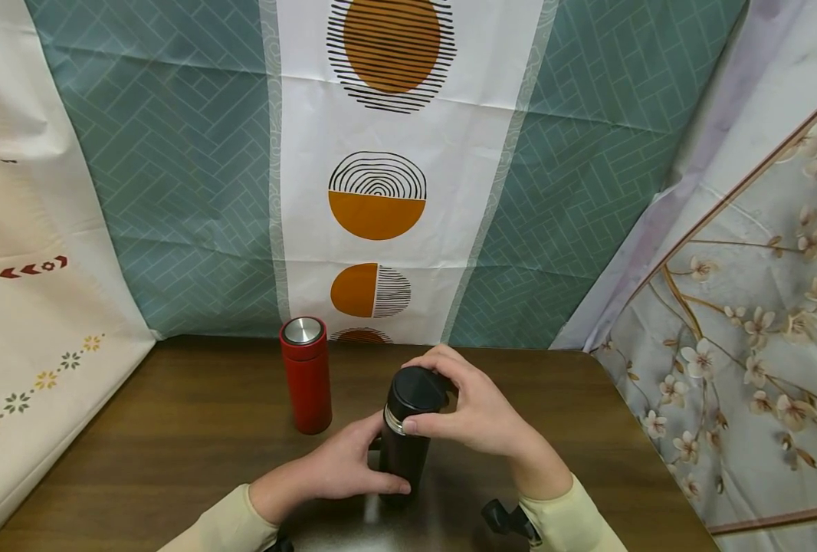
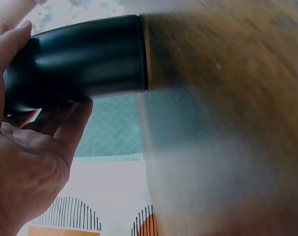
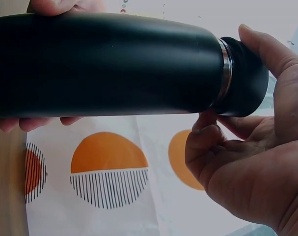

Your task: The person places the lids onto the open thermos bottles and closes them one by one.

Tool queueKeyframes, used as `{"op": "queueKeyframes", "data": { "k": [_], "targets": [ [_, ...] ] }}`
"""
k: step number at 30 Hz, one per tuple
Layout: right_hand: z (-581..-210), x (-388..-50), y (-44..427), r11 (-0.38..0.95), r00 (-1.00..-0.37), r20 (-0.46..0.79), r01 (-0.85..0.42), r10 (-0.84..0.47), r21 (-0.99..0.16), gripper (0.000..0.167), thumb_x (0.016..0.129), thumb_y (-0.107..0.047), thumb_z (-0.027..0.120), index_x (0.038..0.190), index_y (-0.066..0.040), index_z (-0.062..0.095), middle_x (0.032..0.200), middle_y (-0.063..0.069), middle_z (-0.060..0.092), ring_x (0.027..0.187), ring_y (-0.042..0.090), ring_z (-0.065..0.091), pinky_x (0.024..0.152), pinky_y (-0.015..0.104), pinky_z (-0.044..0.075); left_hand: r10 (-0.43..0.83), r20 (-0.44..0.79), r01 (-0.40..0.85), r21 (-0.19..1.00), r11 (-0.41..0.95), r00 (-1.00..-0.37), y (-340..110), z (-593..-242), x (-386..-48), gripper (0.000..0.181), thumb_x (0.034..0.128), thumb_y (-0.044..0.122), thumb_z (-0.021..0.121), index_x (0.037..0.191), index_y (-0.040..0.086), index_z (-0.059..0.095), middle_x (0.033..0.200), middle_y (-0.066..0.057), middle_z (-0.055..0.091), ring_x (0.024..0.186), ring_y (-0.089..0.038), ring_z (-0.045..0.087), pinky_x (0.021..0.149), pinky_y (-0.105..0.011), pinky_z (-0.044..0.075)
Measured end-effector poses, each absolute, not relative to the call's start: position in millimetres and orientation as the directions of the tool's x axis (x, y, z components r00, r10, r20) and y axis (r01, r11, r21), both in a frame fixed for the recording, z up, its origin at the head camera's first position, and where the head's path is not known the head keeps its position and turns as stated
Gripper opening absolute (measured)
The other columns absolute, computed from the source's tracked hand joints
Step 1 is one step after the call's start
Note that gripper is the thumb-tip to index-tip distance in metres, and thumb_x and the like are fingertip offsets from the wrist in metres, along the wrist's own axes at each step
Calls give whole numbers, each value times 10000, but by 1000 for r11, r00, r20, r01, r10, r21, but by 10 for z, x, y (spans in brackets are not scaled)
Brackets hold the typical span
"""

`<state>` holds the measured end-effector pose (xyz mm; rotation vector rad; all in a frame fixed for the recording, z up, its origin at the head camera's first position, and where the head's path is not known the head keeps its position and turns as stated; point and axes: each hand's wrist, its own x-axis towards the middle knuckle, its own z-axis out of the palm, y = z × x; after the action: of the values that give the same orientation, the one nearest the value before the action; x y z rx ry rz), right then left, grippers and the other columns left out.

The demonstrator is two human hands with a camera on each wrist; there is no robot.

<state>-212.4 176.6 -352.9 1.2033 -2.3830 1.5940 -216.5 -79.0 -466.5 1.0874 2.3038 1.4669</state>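
Observation:
A black thermos flask (image 1: 405, 454) stands on the wooden table, a little tilted in the head view. My left hand (image 1: 342, 464) grips its body, with the thumb across the near side and the fingers round behind. In the left wrist view, the flask's base (image 2: 139, 54) meets the table. My right hand (image 1: 474, 402) holds the black lid (image 1: 417, 389) at the top between thumb and fingers. A silver ring (image 3: 226, 71) shows between lid and body in the right wrist view. Whether the lid is loose I cannot tell.
A red thermos flask (image 1: 306, 379) with a silver-topped lid stands upright on the table (image 1: 195, 429), behind and left of the black one. Patterned cloth (image 1: 195, 176) hangs along the table's back edge, and more flowered cloth (image 1: 746, 368) hangs at the right.

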Motion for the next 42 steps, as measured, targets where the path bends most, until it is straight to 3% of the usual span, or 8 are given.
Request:
{"op": "queueKeyframes", "data": {
  "k": [6, 28, 42],
  "targets": [
    [-3535, -2106, 1733, 220, -722, 424, -613, -547, -759, 541, 859, -247, 984, 1343, -254, 743, 1227, -13, 646, 1053, 224, 654, 861, 329, 580, 675, 206, 472, 849, 236, -708, -794, -4665, -2160, 888, 908, 431, 951, 1634, 435, 439, 1525, 153, 623, 1380, -146, 620, 1179, -434, 502],
    [-3513, -2103, 1777, 210, -684, 433, -646, -587, -734, 570, 870, -251, 983, 1377, -284, 724, 1257, -24, 639, 1097, 221, 634, 892, 364, 575, 672, 219, 485, 843, 235, -707, -792, -4682, -2158, 868, 905, 439, 952, 1620, 430, 459, 1510, 153, 632, 1375, -144, 622, 1180, -426, 495],
    [-3568, -2101, 1718, 222, -705, 450, -642, -548, -734, 587, 847, -251, 995, 1369, -288, 730, 1241, -41, 645, 1101, 209, 651, 903, 360, 563, 671, 205, 471, 848, 242, -712, -789, -4673, -2150, 870, 905, 427, 953, 1620, 436, 458, 1508, 164, 631, 1382, -140, 616, 1190, -441, 486]
  ]
}}
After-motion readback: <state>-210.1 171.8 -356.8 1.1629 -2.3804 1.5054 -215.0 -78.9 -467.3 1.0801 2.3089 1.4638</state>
